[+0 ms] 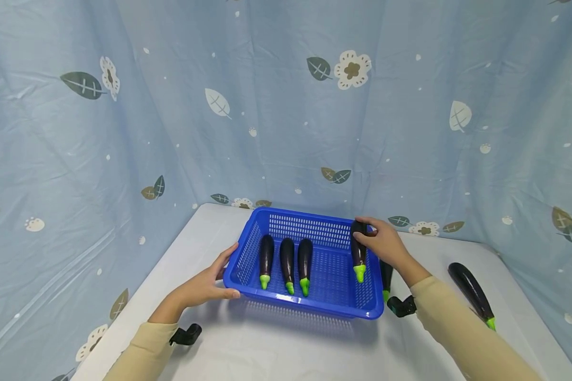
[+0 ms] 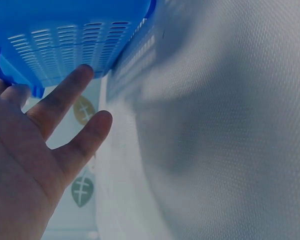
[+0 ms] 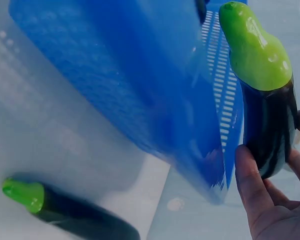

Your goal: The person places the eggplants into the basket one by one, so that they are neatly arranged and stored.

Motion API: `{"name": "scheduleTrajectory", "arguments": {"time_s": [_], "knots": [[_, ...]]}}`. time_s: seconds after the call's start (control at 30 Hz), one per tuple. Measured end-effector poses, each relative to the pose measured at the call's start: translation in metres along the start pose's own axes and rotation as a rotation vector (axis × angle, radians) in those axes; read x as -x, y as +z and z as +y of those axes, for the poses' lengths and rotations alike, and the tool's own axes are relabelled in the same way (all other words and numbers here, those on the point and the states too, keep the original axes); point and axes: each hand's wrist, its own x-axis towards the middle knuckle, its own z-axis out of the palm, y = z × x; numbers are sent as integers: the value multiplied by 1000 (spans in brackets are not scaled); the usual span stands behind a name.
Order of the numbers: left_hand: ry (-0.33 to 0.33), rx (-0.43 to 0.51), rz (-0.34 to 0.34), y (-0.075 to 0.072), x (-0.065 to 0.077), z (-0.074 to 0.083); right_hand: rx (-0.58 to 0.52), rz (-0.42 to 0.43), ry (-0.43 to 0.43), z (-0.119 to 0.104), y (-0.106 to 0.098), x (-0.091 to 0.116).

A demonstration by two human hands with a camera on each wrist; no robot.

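My right hand (image 1: 383, 241) pinches an eggplant (image 1: 358, 246) between thumb and fingers, over the right end of the blue basket (image 1: 314, 312). Its green stem end points toward me and overlaps the basket's inside in the head view. Three more eggplants (image 1: 287, 264) lie side by side inside the basket, stems toward me. At the basket's left front corner, my left hand (image 1: 202, 286) touches the rim, its thumb stretched along the front. In the left wrist view, the left fingers (image 2: 65, 100) are spread and straight beside the slotted wall.
One eggplant (image 1: 386, 278) lies just right of the basket, partly hidden by my right wrist. Another eggplant (image 1: 472, 293) rests farther right on the white table (image 1: 276, 349). Blue patterned curtains (image 1: 286, 132) hang behind and at both sides.
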Motion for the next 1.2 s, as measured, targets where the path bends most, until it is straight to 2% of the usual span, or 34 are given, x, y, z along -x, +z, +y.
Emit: {"name": "scheduleTrajectory", "arguments": {"time_s": [0.3,0.5,0.8,1.03,1.2], "knots": [[-12,-3,3,0,1,3,-5,-19,-35,-9,7,-7],[-13,-2,5,-1,1,2,-65,-57,-50,-15,13,-11],[-14,-12,8,0,1,2,-81,-83,-33,-19,24,-18],[-14,-6,6,1,1,1,-33,-100,-1,-18,40,-22],[-11,-5,3,1,1,-1,-46,-117,14,-17,51,-24]]}}
